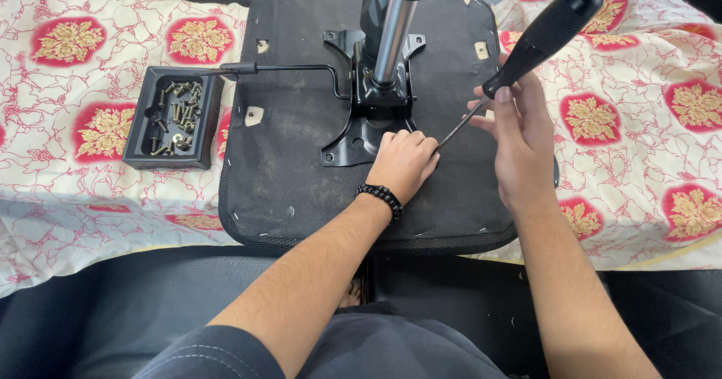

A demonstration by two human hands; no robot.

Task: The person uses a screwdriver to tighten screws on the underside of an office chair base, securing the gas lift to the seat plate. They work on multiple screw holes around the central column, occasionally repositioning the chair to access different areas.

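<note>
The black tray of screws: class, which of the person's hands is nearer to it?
Left. The left hand rests on the metal bracket, nearer the tray of screws; the right hand, holding the screwdriver, sits farther away.

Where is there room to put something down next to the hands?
Bare black seat bottom lies between the tray of screws and the metal bracket. Flowered cloth is open beyond the right hand. It is crowded around the bracket, where the left hand meets the screwdriver.
</note>
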